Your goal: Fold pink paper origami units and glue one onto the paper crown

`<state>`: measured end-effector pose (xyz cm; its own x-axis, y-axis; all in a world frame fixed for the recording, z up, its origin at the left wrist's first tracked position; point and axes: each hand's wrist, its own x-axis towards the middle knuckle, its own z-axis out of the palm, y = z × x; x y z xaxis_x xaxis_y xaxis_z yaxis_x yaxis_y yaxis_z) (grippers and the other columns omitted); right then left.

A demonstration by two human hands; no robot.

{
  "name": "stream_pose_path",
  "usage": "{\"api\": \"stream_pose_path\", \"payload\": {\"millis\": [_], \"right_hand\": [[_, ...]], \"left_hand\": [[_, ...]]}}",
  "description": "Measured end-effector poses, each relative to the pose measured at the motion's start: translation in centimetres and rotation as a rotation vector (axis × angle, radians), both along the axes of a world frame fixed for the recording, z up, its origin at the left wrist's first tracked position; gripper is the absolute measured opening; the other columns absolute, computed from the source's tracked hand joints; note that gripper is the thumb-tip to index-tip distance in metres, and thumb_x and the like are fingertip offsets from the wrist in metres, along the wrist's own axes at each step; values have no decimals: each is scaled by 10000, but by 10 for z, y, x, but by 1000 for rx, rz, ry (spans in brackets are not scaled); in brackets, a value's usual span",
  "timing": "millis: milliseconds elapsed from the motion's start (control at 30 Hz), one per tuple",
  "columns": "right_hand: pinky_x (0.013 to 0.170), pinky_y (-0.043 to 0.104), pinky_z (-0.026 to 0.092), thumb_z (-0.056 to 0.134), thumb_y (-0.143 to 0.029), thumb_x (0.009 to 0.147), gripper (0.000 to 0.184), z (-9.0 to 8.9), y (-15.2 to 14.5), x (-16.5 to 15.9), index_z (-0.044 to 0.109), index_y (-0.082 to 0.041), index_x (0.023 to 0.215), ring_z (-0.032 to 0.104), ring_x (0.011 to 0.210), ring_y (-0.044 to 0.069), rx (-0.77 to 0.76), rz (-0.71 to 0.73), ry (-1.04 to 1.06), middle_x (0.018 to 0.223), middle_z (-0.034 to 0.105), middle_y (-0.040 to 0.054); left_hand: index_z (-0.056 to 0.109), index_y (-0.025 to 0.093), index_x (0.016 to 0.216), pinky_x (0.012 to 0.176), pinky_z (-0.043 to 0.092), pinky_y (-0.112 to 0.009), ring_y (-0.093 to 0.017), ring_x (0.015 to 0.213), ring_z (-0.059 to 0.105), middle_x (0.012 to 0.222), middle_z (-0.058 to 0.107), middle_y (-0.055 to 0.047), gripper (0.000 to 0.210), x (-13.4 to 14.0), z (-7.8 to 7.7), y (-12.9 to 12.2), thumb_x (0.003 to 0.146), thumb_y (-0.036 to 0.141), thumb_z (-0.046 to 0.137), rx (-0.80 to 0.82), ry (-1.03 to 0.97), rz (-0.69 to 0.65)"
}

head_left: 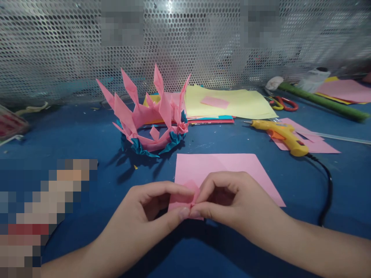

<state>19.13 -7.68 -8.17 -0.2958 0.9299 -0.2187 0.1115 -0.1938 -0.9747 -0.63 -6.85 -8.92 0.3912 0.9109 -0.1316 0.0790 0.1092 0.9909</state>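
Observation:
Between my two hands is a small pink paper piece (181, 197), pinched at its near edge. My left hand (158, 208) grips it from the left with thumb and fingers. My right hand (228, 197) pinches the same paper from the right, thumb tips close together. Fingers cover part of the fold, so its exact shape is hidden. A larger pink sheet (232, 168) lies flat on the table just beyond the hands. Further back stands a pink paper crown (136, 117) with pointed spikes, a rose and blue crumpled paper round its base.
A yellow glue gun (281, 133) lies on pink paper scraps (324, 144) at right, its black cord (330, 185) trailing nearer. Behind are yellow sheets (246, 102), scissors (286, 103) and a green stick (321, 101). A perforated metal screen (191, 42) borders the blue table (69, 143).

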Motion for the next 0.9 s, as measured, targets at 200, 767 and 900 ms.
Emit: {"api": "stream_pose_path", "payload": {"millis": [200,767,900], "right_hand": [[545,232,421,910,-335,670,326,-1,-1,0,622,-186,640,549,571,112,16,-24,-10,617,656,-35],[606,245,459,824,-162,714,378,-3,-5,-2,527,-250,932,599,620,128,17,0,74,646,603,-89],[589,242,435,742,-153,771,359,-3,-6,-2,564,-267,1062,544,597,122,50,72,29,637,526,-98]], "left_hand": [[851,335,856,714,599,-158,-156,782,775,827,839,50,296,-1,1,-1,726,71,822,51,7,-18],[833,331,903,714,582,-163,-132,734,753,792,818,59,287,-1,-4,-6,787,77,767,86,30,-44],[830,303,893,721,582,-191,-150,737,741,810,807,33,271,-1,-4,-5,762,75,760,162,87,-67]]}}
